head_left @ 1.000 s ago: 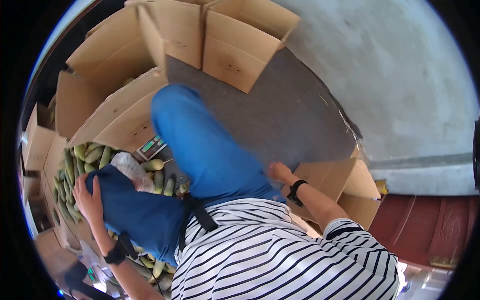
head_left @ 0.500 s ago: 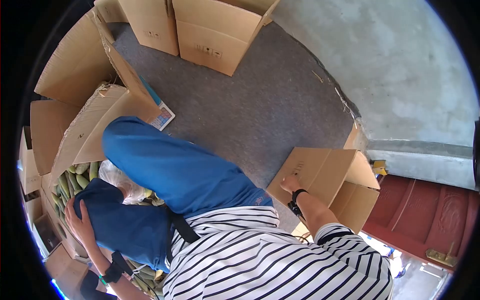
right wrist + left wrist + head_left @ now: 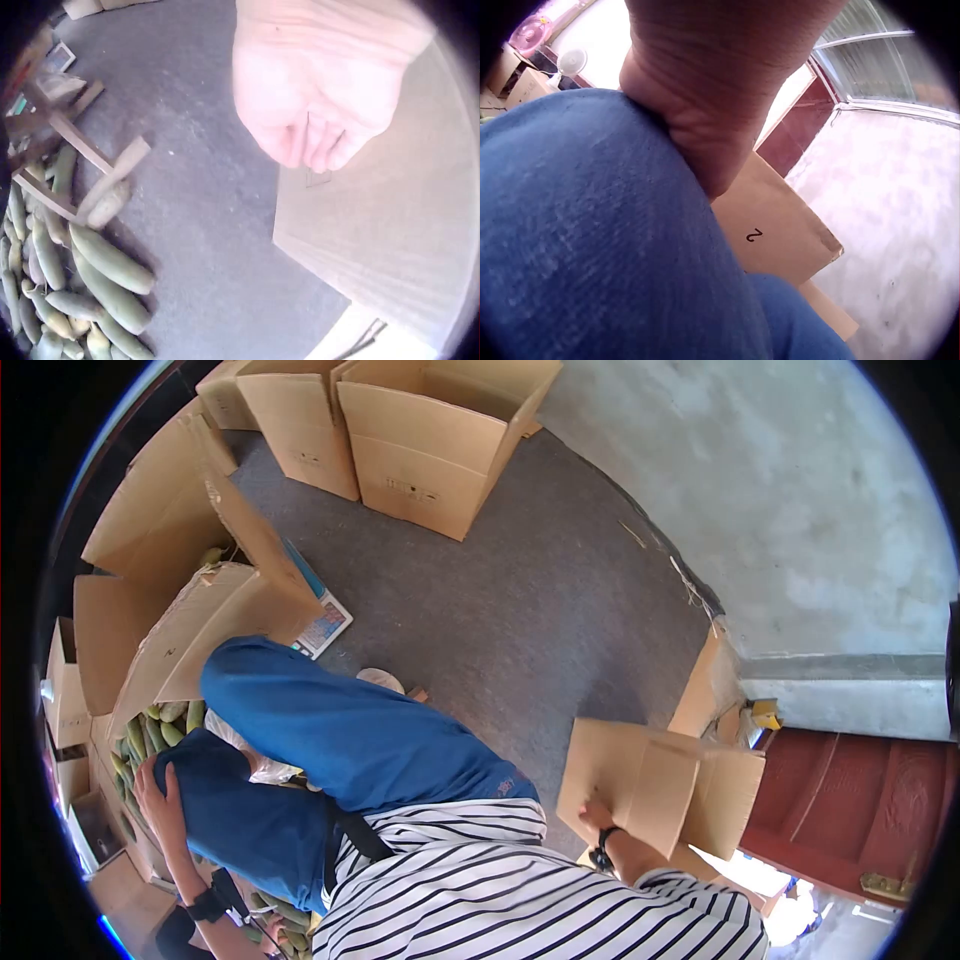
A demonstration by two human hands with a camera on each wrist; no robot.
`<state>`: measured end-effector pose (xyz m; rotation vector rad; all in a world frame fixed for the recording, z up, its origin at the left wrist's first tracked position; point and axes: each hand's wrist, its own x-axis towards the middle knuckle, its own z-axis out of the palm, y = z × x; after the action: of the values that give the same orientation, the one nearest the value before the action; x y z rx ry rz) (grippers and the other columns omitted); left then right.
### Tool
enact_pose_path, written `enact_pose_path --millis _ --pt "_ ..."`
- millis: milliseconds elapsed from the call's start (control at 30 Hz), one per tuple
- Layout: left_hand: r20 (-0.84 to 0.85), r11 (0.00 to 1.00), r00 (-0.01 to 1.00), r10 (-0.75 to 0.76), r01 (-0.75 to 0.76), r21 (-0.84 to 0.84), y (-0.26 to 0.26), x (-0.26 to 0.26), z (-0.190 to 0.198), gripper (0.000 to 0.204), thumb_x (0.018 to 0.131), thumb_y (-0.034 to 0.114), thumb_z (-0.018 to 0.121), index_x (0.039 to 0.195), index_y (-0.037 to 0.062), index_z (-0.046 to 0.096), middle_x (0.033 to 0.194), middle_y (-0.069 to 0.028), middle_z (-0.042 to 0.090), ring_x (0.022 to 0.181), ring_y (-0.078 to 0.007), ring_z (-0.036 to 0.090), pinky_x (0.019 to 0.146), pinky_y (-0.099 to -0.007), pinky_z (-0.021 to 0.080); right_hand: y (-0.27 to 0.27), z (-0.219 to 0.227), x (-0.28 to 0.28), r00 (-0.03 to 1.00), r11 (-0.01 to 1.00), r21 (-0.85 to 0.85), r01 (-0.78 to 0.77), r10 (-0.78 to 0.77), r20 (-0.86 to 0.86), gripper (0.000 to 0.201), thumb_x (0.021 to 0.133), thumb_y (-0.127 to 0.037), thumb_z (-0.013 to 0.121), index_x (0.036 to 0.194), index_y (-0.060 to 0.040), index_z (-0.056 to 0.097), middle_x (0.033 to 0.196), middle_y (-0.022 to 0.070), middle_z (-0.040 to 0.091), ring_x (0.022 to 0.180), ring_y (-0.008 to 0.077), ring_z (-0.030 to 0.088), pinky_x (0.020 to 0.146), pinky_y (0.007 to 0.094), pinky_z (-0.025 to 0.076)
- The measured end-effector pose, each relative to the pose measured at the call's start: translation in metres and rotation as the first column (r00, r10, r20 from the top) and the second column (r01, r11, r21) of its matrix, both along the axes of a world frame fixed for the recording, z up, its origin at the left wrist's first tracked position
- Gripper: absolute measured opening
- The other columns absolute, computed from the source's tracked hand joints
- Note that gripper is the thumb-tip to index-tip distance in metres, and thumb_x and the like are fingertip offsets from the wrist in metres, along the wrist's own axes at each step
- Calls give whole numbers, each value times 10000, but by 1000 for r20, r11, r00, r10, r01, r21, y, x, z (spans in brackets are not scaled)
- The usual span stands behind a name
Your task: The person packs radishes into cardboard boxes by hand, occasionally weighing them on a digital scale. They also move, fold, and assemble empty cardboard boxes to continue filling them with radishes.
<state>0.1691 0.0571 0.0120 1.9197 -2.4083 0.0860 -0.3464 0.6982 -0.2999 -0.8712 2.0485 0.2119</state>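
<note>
My left hand (image 3: 160,800) rests on the bent left knee in blue trousers (image 3: 230,800); in the left wrist view the heel of that hand lies on the cloth (image 3: 607,225). The right hand (image 3: 598,816) is at the side of an open cardboard box (image 3: 625,780) at my right. In the right wrist view its fingers (image 3: 319,146) are curled toward the palm, in front of the cardboard, with nothing seen in them. Green cucumbers (image 3: 112,285) lie heaped on the floor by my legs.
Several open cardboard boxes (image 3: 420,470) stand at the back, and a large torn one (image 3: 215,615) at the left. A scale with a keypad (image 3: 328,625) sits beside it. Wooden bars (image 3: 79,142) lie by the cucumbers. A red door (image 3: 850,810) is at the right.
My right hand has gone from beside my hip onto the box side, and the box has shifted and turned closer to me. The head view has swung; my left hand stays on the knee.
</note>
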Motion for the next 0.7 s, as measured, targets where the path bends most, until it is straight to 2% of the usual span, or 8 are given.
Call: enact_pose_path --millis 167,267,367,400,467,500,567,700 --pt "-137 1000 991 -3 4 11 -12 26 -5 511 858 261 650 1256 -21 502 1204 -231 560 1152 -371 507 995 -423 384 74 20 29 889 876 257 407 -445 107 234 784 -242 561 849 -48 674 837 177 657 821 337 638 690 458 492" --pt "-257 993 959 117 -113 29 -13 3 25 526 850 245 658 1277 -11 489 1202 -229 560 1143 -348 518 981 -414 401 48 25 39 491 528 353 772 -849 196 210 808 -222 565 883 -63 681 865 141 673 831 290 659 676 415 506" --pt "-458 979 868 189 -202 22 -28 -11 41 461 857 231 658 1225 -13 526 1153 -202 588 1073 -295 565 923 -383 444 -27 16 16 188 316 326 891 -911 368 191 833 -202 570 918 -78 688 894 105 688 840 242 679 662 372 521" --pt "-578 976 796 180 -219 3 -35 -12 45 414 861 224 658 1183 -16 554 1103 -182 613 1018 -261 595 885 -361 468 -71 27 6 238 381 270 884 -865 441 186 841 -195 571 929 -83 691 903 93 693 843 227 686 658 358 526" --pt "-640 967 755 142 -245 -74 -50 -14 56 362 867 218 657 1126 -22 576 1035 -156 632 955 -225 610 845 -334 480 -201 64 -31 704 773 -129 621 -479 525 173 843 -183 571 876 -63 692 827 82 687 730 184 676 608 314 507" --pt "-693 957 716 78 -250 -150 -58 -13 61 316 873 212 656 1070 -28 597 967 -130 652 892 -188 625 804 -308 493 -244 50 -60 823 834 -307 458 -268 500 177 839 -161 565 839 -35 689 739 80 680 685 164 671 595 308 502" --pt "-737 918 675 37 -314 -241 -74 -15 73 265 874 198 657 1002 -29 611 868 -98 658 824 -157 628 770 -281 495 -373 149 -54 964 857 -462 229 -133 231 217 911 -155 546 895 19 674 738 102 673 637 171 643 612 281 514" --pt "-685 882 723 92 -378 -281 -119 4 72 322 864 260 670 971 -40 616 783 -101 652 709 -148 613 678 -286 498 -525 337 20 924 591 -763 261 74 374 143 853 -75 601 941 -8 693 798 71 646 718 147 630 636 266 488"
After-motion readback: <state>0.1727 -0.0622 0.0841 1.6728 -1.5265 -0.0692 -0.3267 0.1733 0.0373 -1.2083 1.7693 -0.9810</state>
